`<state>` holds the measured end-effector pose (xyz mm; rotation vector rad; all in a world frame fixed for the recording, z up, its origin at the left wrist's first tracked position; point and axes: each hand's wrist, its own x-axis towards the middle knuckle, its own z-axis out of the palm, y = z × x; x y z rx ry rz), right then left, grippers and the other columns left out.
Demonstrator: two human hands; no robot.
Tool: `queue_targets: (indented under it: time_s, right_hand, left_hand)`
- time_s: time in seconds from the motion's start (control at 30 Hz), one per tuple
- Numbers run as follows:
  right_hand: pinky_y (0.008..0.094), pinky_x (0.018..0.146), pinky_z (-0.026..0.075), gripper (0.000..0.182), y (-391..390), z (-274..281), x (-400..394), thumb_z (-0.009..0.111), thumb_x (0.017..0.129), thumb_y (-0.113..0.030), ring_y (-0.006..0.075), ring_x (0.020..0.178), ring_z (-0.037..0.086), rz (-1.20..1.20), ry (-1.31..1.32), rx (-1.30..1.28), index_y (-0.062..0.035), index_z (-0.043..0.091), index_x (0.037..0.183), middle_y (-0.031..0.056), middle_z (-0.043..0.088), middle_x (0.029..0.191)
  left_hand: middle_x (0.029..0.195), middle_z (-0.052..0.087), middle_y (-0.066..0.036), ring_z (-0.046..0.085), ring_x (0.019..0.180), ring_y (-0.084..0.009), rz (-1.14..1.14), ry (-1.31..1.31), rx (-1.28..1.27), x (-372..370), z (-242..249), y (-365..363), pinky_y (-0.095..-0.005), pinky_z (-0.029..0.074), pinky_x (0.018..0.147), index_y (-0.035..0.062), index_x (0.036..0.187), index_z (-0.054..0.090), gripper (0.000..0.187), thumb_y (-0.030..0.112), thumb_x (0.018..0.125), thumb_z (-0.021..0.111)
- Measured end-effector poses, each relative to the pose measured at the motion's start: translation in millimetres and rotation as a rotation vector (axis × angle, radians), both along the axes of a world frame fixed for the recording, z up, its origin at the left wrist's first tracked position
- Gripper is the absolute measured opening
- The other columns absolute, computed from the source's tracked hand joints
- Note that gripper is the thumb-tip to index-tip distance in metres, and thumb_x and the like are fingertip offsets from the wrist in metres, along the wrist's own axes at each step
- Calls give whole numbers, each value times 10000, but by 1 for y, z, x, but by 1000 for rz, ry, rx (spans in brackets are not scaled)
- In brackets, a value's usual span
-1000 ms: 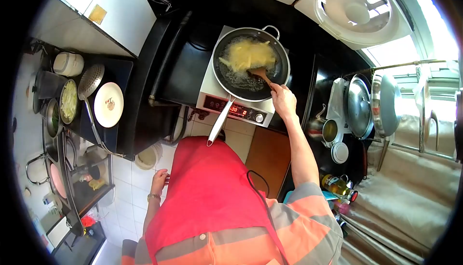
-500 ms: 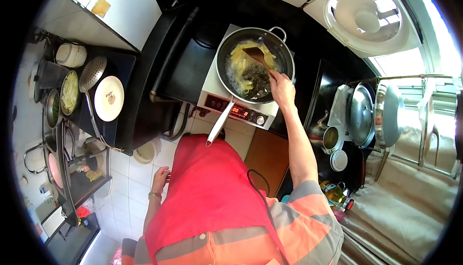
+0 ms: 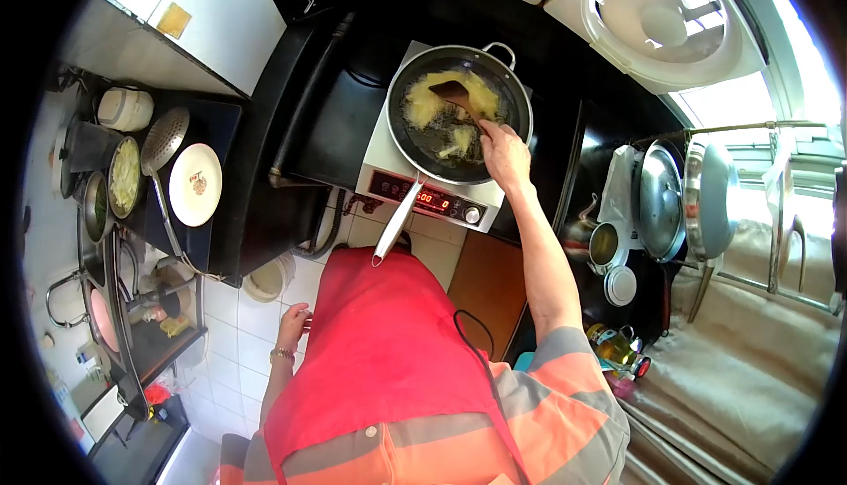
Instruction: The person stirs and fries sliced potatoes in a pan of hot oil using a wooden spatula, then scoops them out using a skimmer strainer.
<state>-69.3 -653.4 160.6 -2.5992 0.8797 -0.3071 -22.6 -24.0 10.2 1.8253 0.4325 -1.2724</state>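
My right hand (image 3: 507,157) is closed round the handle of a brown wooden spatula (image 3: 453,91). The spatula's blade lies among pale yellow pieces of food (image 3: 481,97) in a dark frying pan (image 3: 396,127). Small bubbles show in the liquid around the food. The pan stands on an induction cooker (image 3: 378,157) with a lit red display, its long metal handle pointing toward my red apron (image 3: 379,335). Low beside the apron, my left hand (image 3: 293,324) has its fingers curled; a small dark reddish bit shows at them, too small to name.
On the left, a white plate (image 3: 195,207), a slotted ladle (image 3: 163,142) and a bowl of shredded pale food (image 3: 126,180) sit on a dark counter. Pan lids (image 3: 660,203) hang on the right, near a metal pot (image 3: 603,245) and an oil bottle (image 3: 615,345).
My right hand and the spatula have shifted slightly left. Food has gathered toward the pan's far side, and the foamy bubbling near its front has thinned. My left hand stays low beside the apron.
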Motion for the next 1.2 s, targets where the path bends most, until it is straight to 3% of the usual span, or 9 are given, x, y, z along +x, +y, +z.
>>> queue_targets:
  time_s: [0.2,0.37,0.53,0.67,0.73,0.83,0.87,1.07,1.2]
  right_hand:
    - [484,893,558,310,-10,14,-9,614,967,-226,381,1019,701,-48,156,10,-146,748,1235,162,725,1104]
    - [458,935,558,349,-30,-6,-19,609,958,-213,401,1070,701,-196,-15,59,-80,729,1258,207,745,1135]
    - [490,966,543,370,-27,-4,-37,582,964,-232,426,1080,698,-131,20,183,-75,720,1270,253,730,1128]
    - [437,942,552,360,-40,2,-47,607,958,-225,386,1070,724,-260,-92,275,-51,726,1250,253,741,1098]
    - [366,857,568,391,-50,-11,-48,625,946,-214,285,916,758,-292,-103,271,-26,714,1277,203,771,979]
    - [355,839,564,394,-43,-20,-49,615,950,-197,253,865,744,-208,-129,291,-16,709,1287,178,766,934]
    - [417,948,550,387,-40,-19,-52,601,955,-211,369,1070,731,-223,-92,392,-13,710,1268,232,752,1130]
    - [339,800,559,371,-29,23,-75,592,964,-188,207,820,733,-215,-85,464,-15,720,1266,142,758,860]
    - [336,781,553,365,-33,13,-88,579,976,-190,202,798,722,-344,-84,475,-26,722,1269,136,751,844]
  left_hand:
    - [1052,713,-57,694,845,-152,13,-31,-70,9,0,2,-291,534,713,75,1346,610,361,195,1008,574]
    - [1050,709,-58,693,841,-145,13,-13,-48,5,-3,4,-285,530,706,69,1343,609,360,200,1009,580]
    - [1047,711,-62,695,832,-148,14,1,-29,0,-6,11,-285,530,697,62,1339,609,356,209,1016,584]
    - [1052,714,-64,698,842,-149,-12,-15,-23,2,-7,11,-288,528,707,65,1343,611,362,211,1013,581]
    - [1055,715,-63,700,849,-151,-28,-12,-19,4,-11,10,-292,527,712,69,1343,613,364,211,1010,578]
    - [1061,719,-64,703,860,-154,-42,-21,-18,7,-9,3,-299,528,720,76,1344,616,368,211,1005,572]
    - [1064,720,-64,704,863,-155,-42,-30,-22,9,-7,0,-303,528,722,80,1345,617,369,211,1003,569]
    - [1055,721,-63,700,856,-154,-55,-27,-26,10,-7,-6,-306,534,729,82,1350,610,364,209,1012,565]
    - [1043,718,-60,696,847,-154,-48,7,-38,6,-16,-3,-308,536,728,86,1352,607,359,204,1016,565]
